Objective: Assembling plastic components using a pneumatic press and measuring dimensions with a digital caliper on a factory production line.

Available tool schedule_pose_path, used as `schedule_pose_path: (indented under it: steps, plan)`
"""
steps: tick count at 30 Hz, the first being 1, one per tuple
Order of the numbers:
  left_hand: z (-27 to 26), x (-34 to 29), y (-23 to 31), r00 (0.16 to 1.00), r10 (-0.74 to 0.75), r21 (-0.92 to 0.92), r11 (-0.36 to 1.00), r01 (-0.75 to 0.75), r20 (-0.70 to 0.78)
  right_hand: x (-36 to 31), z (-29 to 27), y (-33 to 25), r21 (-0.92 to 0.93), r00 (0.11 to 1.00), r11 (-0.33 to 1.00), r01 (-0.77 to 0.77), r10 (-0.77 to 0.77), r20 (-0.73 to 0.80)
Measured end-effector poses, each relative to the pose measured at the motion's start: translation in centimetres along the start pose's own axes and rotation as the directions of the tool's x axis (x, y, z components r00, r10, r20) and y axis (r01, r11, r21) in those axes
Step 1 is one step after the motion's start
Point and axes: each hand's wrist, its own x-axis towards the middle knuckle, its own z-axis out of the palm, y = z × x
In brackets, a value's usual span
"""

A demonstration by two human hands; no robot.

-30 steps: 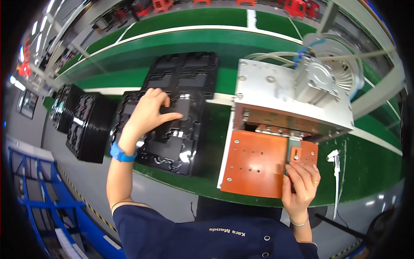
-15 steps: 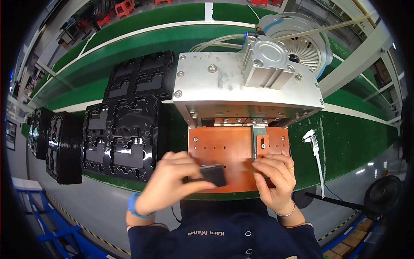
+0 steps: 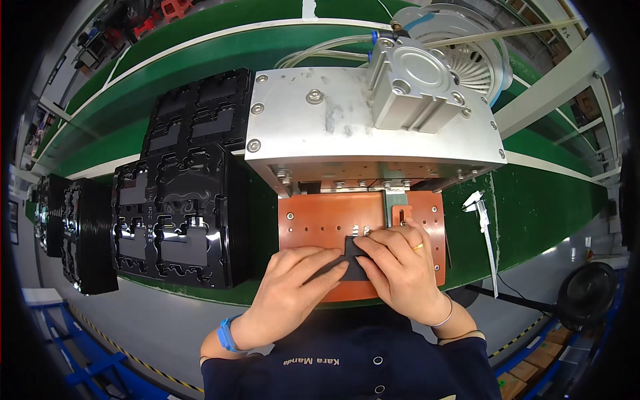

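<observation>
A flat dark piece (image 3: 356, 267) with small shiny metal tabs at its far edge lies over the orange base plate (image 3: 313, 220). My left hand (image 3: 293, 279) grips its left side between thumb and fingers. On the right side, my right hand (image 3: 403, 270) closes on the same piece with its thumb and fingers, hiding part of it. Just beyond my right hand, a slotted orange block (image 3: 401, 213) stands beside a metal strip (image 3: 395, 199) on the plate.
An aluminium press (image 3: 347, 133) with a pneumatic cylinder (image 3: 420, 93) rises behind the plate. Stacked black plastic trays (image 3: 180, 220) stand at left. A caliper (image 3: 489, 243) lies on the green bench at right. Behind the press are a white reel (image 3: 477, 63) and air hoses (image 3: 327, 53).
My left hand has moved right with the dark piece, which now sits farther over the plate. My right hand has shifted left and taken hold of it too. The view has shifted slightly.
</observation>
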Motion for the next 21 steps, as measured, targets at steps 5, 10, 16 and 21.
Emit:
schedule_pose_path:
  steps: [5,10,16,21]
  plan:
    - [0.1,-0.4,-0.3,0.999,0.021,-0.009,1.0,-0.021,0.024,0.4,0.1,-0.3,-0.065,0.999,0.998,-0.01,0.013,0.049]
    - [0.2,-0.4,-0.4,0.999,0.03,-0.038,0.999,-0.029,0.017,1.0,0.2,-0.3,-0.056,0.993,0.993,-0.105,0.108,0.056]
    - [0.2,-0.7,-0.4,0.999,0.035,-0.025,0.999,-0.034,0.016,-0.4,-0.4,0.4,0.056,0.997,0.996,-0.068,0.066,0.031]
    - [0.2,-0.5,-0.3,0.999,0.031,-0.039,0.999,-0.03,0.02,-0.1,-0.3,0.1,-0.024,0.996,0.998,-0.05,0.051,0.077]
